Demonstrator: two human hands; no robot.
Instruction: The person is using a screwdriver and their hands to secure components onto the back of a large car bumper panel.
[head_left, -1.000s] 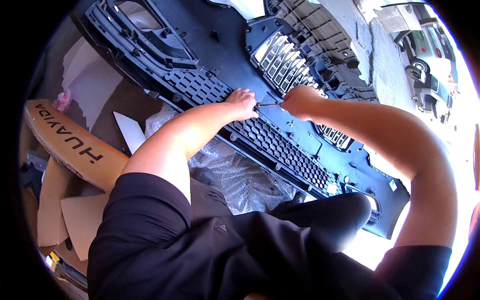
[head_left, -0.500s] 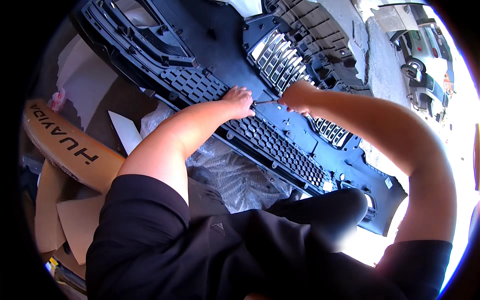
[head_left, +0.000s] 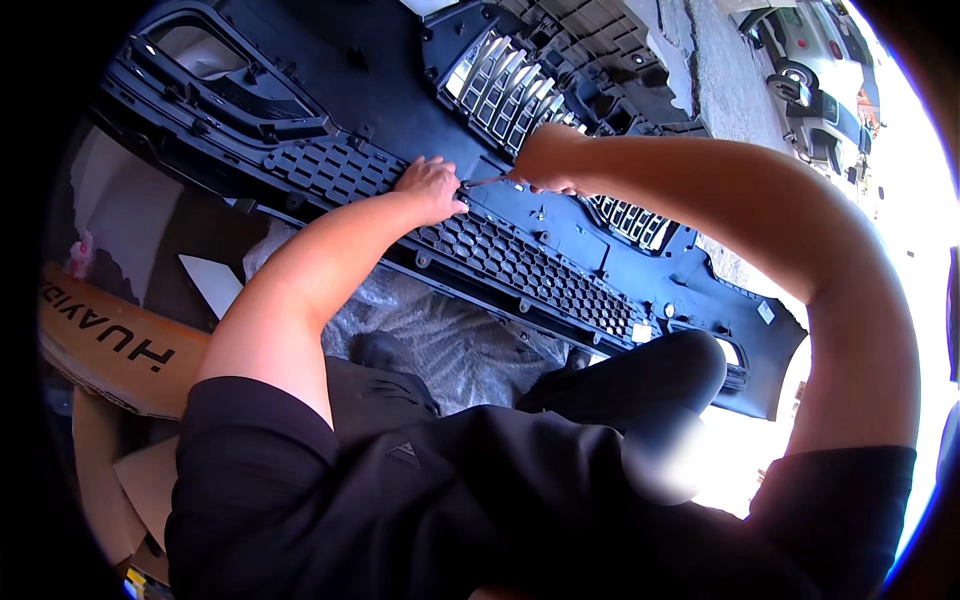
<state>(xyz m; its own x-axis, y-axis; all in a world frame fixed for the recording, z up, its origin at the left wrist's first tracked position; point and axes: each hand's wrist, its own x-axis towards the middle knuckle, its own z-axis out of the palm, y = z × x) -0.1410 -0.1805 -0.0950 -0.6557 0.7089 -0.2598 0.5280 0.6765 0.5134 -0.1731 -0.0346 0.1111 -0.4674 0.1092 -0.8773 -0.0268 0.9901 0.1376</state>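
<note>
Tool (head_left: 488, 183) between the two hands: thin, straight shaft, almost level across the view, dipping slightly toward the left end. Handle end inside right hand (head_left: 547, 160), curled tight around it, so clamped on the tool; handle shape hidden by the fist. Far end just beside left hand (head_left: 430, 190), in the gap between thumb and fingers. Contact between tip and panel too small to confirm.

Left hand palm-down on bumper cover (head_left: 565, 240), at the upper edge of the lower grille, where slotted mesh (head_left: 335, 168) gives way to honeycomb mesh (head_left: 520, 262). Thumb and fingers apart; can't tell if pinching anything or just bracing.

Key relation: shaft axis vs. panel axis. Long axis of the cover diagonal, upper left to lower right; shaft crossing at an angle, not parallel to the mesh edge. From the right fist, tip off to the left and a touch lower. Nearer hand to the tip: left. Right back by a shaft's length, near chrome-slatted grille (head_left: 500, 92), with forearm reaching in from the right side.

Below the cover: crumpled clear plastic wrap (head_left: 440, 345). Off to the left: cardboard (head_left: 115, 345), well apart from both hands.
</note>
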